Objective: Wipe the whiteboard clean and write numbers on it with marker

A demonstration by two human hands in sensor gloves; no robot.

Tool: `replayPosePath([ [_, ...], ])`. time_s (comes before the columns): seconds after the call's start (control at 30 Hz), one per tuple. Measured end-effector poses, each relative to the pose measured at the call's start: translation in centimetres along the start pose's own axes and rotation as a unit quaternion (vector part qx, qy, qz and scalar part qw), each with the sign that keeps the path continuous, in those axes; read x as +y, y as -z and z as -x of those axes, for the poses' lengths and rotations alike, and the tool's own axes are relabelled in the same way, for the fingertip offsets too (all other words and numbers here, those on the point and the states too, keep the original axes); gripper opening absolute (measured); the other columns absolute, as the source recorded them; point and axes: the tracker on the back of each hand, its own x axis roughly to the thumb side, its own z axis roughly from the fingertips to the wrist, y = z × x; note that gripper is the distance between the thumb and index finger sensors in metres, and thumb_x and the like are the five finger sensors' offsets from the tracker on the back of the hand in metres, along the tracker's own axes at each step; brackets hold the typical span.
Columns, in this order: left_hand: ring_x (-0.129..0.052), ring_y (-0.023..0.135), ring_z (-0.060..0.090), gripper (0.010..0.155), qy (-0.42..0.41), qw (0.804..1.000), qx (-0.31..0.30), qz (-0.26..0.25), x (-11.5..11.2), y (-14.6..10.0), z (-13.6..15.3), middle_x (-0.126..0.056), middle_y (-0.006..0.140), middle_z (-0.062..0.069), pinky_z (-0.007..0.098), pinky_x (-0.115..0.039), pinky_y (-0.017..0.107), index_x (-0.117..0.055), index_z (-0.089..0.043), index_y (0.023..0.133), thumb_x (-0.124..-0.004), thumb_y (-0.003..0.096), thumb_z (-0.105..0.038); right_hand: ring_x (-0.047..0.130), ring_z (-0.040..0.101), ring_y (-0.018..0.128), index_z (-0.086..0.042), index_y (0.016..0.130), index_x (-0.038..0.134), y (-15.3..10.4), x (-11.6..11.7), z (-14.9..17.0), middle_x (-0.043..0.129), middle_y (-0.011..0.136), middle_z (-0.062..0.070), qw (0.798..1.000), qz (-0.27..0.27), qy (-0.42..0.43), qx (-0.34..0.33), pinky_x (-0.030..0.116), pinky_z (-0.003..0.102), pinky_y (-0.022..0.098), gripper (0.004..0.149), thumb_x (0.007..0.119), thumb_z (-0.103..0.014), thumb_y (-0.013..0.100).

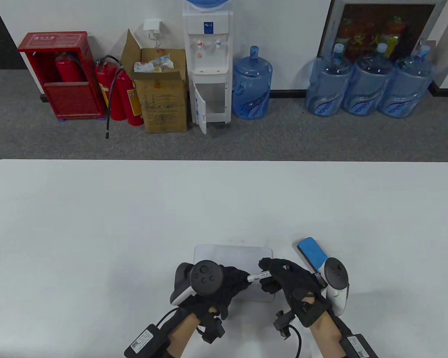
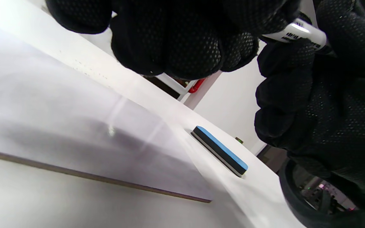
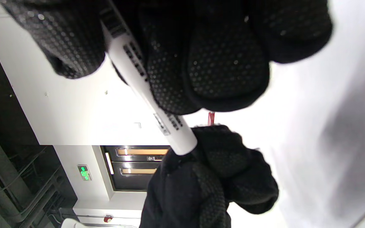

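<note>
A small whiteboard (image 1: 231, 255) lies flat near the table's front edge, and its visible surface (image 2: 74, 126) shows no marks. Both gloved hands hover over its near half. My right hand (image 1: 274, 278) grips the white barrel of a marker (image 1: 259, 276), which points left. My left hand (image 1: 237, 280) has its fingers curled round the marker's left end, so that tip or cap is hidden. In the right wrist view the marker (image 3: 150, 95) runs from my right fingers (image 3: 227, 63) down into the left fist (image 3: 214, 171). A blue eraser (image 1: 312, 254) lies just right of the board, also the eraser (image 2: 220, 150).
The white table (image 1: 134, 223) stretches wide to the left, right and far side of the board. Beyond its far edge, on the floor, stand a water dispenser (image 1: 208, 63), several water bottles, a cardboard box (image 1: 164, 93) and fire extinguishers.
</note>
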Motion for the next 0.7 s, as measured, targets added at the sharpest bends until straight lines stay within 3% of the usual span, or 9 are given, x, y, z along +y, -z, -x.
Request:
replayPosePath([
  [0.13, -0.095, 0.055, 0.027, 0.046, -0.018, 0.999, -0.005, 0.037, 0.6, 0.1, 0.2, -0.098, 0.072, -0.003, 0.058, -0.068, 0.064, -0.086, -0.034, 0.085, -0.064, 0.046, -0.046, 0.099, 0.023, 0.047, -0.02, 0.08, 0.091, 0.1, 0.2, -0.3, 0.095, 0.065, 0.01, 1.0, -0.019, 0.008, -0.014, 0.078, 0.049, 0.039, 0.047, 0.082, -0.05, 0.044],
  [0.2, -0.094, 0.056, 0.029, 0.046, -0.039, 0.999, -0.004, 0.028, 1.0, -0.1, 0.3, -0.098, 0.073, -0.001, 0.06, -0.067, 0.064, -0.087, -0.033, 0.085, -0.066, 0.0461, -0.045, 0.099, 0.023, 0.049, -0.021, 0.08, 0.09, 0.1, 0.4, -0.5, 0.095, 0.066, 0.009, 0.999, -0.024, 0.006, -0.02, 0.078, 0.049, 0.04, 0.047, 0.082, -0.05, 0.044],
  [0.33, -0.094, 0.057, 0.028, 0.046, -0.013, 0.997, 0.006, 0.072, 2.3, -0.3, 0.2, -0.097, 0.074, -0.002, 0.06, -0.067, 0.065, -0.086, -0.033, 0.086, -0.065, 0.0466, -0.045, 0.099, 0.022, 0.051, -0.023, 0.082, 0.089, 0.1, 0.8, -0.6, 0.094, 0.068, 0.008, 0.998, -0.045, 0.016, -0.03, 0.078, 0.048, 0.041, 0.047, 0.082, -0.05, 0.045],
  [0.4, -0.094, 0.058, 0.027, 0.046, 0.003, 0.996, 0.031, 0.084, 3.8, -1.1, 1.5, -0.096, 0.075, -0.003, 0.059, -0.067, 0.066, -0.084, -0.035, 0.086, -0.063, 0.0468, -0.046, 0.098, 0.023, 0.05, -0.022, 0.081, 0.09, 0.0, -0.3, -1.0, 0.094, 0.067, 0.009, 0.998, -0.012, 0.048, -0.04, 0.077, 0.049, 0.04, 0.046, 0.082, -0.049, 0.044],
  [0.5, -0.096, 0.058, 0.03, 0.047, 0.007, 0.997, 0.074, -0.027, 6.4, -3.1, 4.2, -0.099, 0.074, 0.001, 0.061, -0.067, 0.063, -0.088, -0.031, 0.087, -0.071, 0.046, -0.046, 0.098, 0.024, 0.049, -0.02, 0.081, 0.09, -0.3, -2.2, -1.4, 0.095, 0.066, 0.009, 0.997, 0.034, 0.046, -0.046, 0.077, 0.049, 0.04, 0.047, 0.083, -0.049, 0.044],
  [0.57, -0.097, 0.063, 0.032, 0.047, 0.064, 0.989, 0.121, -0.055, 8.2, -4.2, 5.9, -0.1, 0.08, 0.002, 0.061, -0.067, 0.064, -0.089, -0.032, 0.088, -0.075, 0.0458, -0.045, 0.098, 0.023, 0.049, -0.021, 0.081, 0.09, -0.3, -2.7, -1.3, 0.095, 0.067, 0.009, 0.998, 0.038, 0.04, -0.041, 0.077, 0.049, 0.04, 0.048, 0.082, -0.05, 0.045],
  [0.6, -0.097, 0.065, 0.032, 0.047, 0.1, 0.983, 0.142, -0.064, 8.9, -4.6, 6.5, -0.1, 0.081, 0.002, 0.061, -0.067, 0.064, -0.089, -0.033, 0.088, -0.077, 0.0452, -0.045, 0.098, 0.023, 0.05, -0.021, 0.082, 0.089, -0.2, -2.7, -1.2, 0.094, 0.068, 0.008, 0.998, 0.039, 0.041, -0.038, 0.077, 0.049, 0.04, 0.048, 0.082, -0.05, 0.045],
  [0.7, -0.098, 0.067, 0.029, 0.047, 0.248, 0.939, 0.218, -0.095, 10.9, -5.8, 9.0, -0.101, 0.082, -0.001, 0.06, -0.069, 0.065, -0.09, -0.035, 0.087, -0.08, 0.0437, -0.047, 0.099, 0.024, 0.049, -0.02, 0.081, 0.09, -0.1, -2.7, -0.8, 0.095, 0.067, 0.009, 0.998, 0.042, 0.035, -0.028, 0.077, 0.05, 0.039, 0.049, 0.083, -0.05, 0.044],
])
